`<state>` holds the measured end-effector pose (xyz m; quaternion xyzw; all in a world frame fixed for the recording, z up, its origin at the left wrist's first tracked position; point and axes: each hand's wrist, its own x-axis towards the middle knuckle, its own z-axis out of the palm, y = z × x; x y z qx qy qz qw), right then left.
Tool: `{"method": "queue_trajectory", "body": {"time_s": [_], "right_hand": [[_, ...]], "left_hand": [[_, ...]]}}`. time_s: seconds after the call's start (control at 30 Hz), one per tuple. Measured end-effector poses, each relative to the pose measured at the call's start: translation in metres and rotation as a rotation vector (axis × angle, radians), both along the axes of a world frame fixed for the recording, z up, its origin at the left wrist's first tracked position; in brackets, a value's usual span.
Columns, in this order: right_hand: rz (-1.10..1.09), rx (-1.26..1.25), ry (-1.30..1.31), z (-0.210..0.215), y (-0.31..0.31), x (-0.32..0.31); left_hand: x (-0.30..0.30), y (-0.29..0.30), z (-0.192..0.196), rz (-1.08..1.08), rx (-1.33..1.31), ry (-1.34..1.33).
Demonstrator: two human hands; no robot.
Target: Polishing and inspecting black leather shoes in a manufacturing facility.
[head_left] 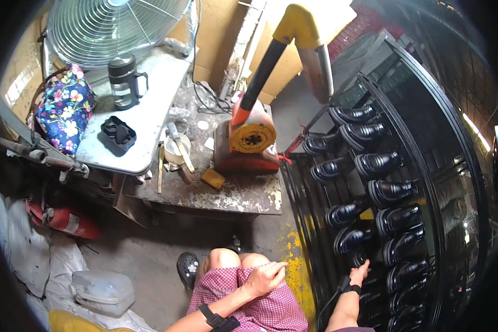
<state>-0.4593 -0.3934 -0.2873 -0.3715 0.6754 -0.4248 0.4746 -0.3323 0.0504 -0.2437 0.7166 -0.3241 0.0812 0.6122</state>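
Note:
My left hand (265, 279) is over my lap, its fingers curled together in a pinch. Whatever may be between the fingertips is too small to make out. To the right, my right hand (360, 272) reaches into a black rack and is at a glossy black shoe (360, 258), its fingers against the shoe's near end. The hand covers part of that shoe. Directly beyond it on the rack is another black shoe (351, 241). Several more shoes form a second row, among them one black shoe (398, 221) to the right of my hand.
A worn bench (232, 203) ahead carries an orange machine (246, 155) with a yellow wheel, a yellow block (213, 179) and a brush (181, 146). A white table (102, 149) holds a fan (116, 27) and a flask (123, 83). At left lies a red extinguisher (66, 222).

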Motion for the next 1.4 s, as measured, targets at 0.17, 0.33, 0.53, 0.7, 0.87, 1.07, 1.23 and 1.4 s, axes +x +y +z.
{"method": "queue_trajectory", "body": {"time_s": [0.17,0.33,0.53,0.7,0.87,1.07,1.23,1.4], "right_hand": [[0.222,-0.121,-0.161,0.009,0.021,-0.041],[0.329,-0.405,0.295,0.021,0.114,-0.072],[0.143,-0.352,0.19,0.01,0.185,-0.078],[0.299,-0.436,0.313,-0.006,0.199,-0.122],[0.403,-0.513,0.42,0.001,0.222,-0.156],[0.676,-0.491,0.467,0.063,0.27,-0.14],[0.925,-0.47,0.335,0.1,0.282,-0.098],[1.275,-0.066,0.017,0.121,0.269,-0.031]], "left_hand": [[-0.004,-0.003,0.004,-0.01,-0.043,0.033],[-0.012,-0.006,-0.003,-0.019,-0.071,0.056],[-0.013,-0.009,-0.003,0.0,-0.077,0.008],[-0.013,-0.005,0.0,-0.025,-0.062,0.007],[-0.012,-0.004,-0.006,-0.027,-0.107,0.063],[-0.008,0.006,-0.001,-0.164,-0.178,0.402],[-0.003,0.04,-0.021,-0.18,-0.553,0.963],[0.021,0.104,-0.007,0.009,-0.904,0.861]]}}
